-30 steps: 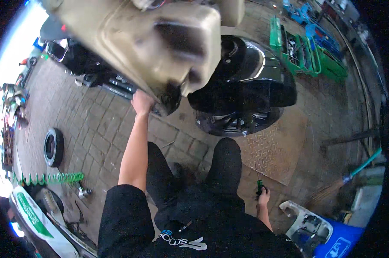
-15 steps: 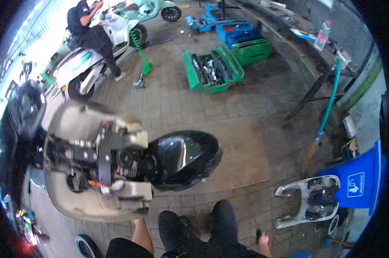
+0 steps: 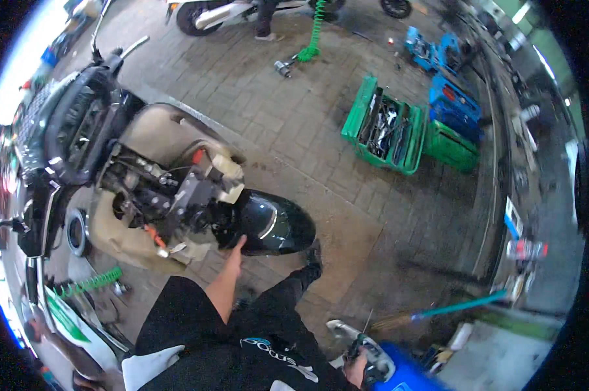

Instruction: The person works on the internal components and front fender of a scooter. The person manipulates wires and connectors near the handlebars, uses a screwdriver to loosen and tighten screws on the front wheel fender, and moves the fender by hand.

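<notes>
A scooter's stripped front section stands at my left, with a beige inner body panel [image 3: 109, 231] around exposed wiring and dark parts. From it juts a glossy black fender [image 3: 285, 225]. My left hand [image 3: 236, 254] reaches to the near edge of that fender, fingers stretched upward against or just beside it, holding nothing I can see. Low on the right, my right hand [image 3: 356, 370] is closed around what looks like a screwdriver [image 3: 369, 320], its thin shaft pointing up. Just behind that hand is a pale frame-shaped panel [image 3: 379, 357], partly covered by it.
A green toolbox [image 3: 353, 127] full of tools lies open on the paved floor, near blue toolboxes [image 3: 454, 104]. A blue bin [image 3: 408, 371] and a broom [image 3: 460, 305] are at lower right. A green coiled hose [image 3: 319, 29] hangs near another scooter [image 3: 219, 14].
My view has turned and I have moved closer to the scooter. My left hand now shows at the fender's near edge. The right hand appears beside the pale panel.
</notes>
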`<action>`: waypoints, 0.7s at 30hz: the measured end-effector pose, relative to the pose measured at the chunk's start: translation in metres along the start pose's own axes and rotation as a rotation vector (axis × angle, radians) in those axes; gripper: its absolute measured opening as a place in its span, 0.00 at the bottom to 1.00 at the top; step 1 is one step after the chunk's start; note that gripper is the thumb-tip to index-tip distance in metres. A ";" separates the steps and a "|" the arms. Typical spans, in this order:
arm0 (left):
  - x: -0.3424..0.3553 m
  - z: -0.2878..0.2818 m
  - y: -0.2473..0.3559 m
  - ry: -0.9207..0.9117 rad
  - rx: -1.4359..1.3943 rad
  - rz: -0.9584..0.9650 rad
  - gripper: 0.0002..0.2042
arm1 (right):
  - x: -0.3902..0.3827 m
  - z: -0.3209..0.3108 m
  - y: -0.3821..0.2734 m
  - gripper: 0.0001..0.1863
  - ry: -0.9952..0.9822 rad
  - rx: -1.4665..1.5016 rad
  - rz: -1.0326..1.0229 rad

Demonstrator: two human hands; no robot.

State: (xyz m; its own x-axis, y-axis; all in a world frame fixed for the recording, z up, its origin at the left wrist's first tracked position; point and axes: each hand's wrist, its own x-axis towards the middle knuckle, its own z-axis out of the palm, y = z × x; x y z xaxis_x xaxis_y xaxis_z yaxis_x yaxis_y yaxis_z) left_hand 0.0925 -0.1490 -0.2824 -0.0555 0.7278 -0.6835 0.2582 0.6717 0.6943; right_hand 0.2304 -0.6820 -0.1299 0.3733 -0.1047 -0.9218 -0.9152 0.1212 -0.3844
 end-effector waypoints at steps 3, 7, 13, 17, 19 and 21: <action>-0.045 0.073 0.064 0.256 -0.183 -0.028 0.57 | 0.019 0.121 -0.097 0.17 -0.012 -0.126 -0.228; -0.070 0.095 0.086 0.738 0.291 -0.058 0.55 | 0.143 0.149 -0.214 0.18 -0.182 -0.796 -0.319; -0.056 0.173 0.150 0.918 0.264 -0.424 0.49 | 0.122 0.383 -0.314 0.20 -0.535 -1.522 -0.558; -0.040 0.193 0.170 1.100 0.253 -0.575 0.43 | 0.131 0.506 -0.302 0.24 -0.715 -1.683 -0.440; -0.034 0.198 0.152 1.217 0.313 -0.493 0.40 | 0.110 0.561 -0.275 0.24 -0.755 -1.719 -0.261; -0.030 0.206 0.158 1.316 0.398 -0.392 0.36 | 0.185 0.590 -0.237 0.25 -0.899 -1.764 -0.251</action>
State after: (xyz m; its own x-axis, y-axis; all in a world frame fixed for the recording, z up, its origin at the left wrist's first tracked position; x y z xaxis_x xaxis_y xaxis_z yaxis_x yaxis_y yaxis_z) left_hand 0.3341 -0.0926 -0.1986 -0.9671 0.2508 0.0428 0.2533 0.9334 0.2542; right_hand 0.6057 -0.1482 -0.2392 -0.0659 0.5420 -0.8378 0.2573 -0.8020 -0.5391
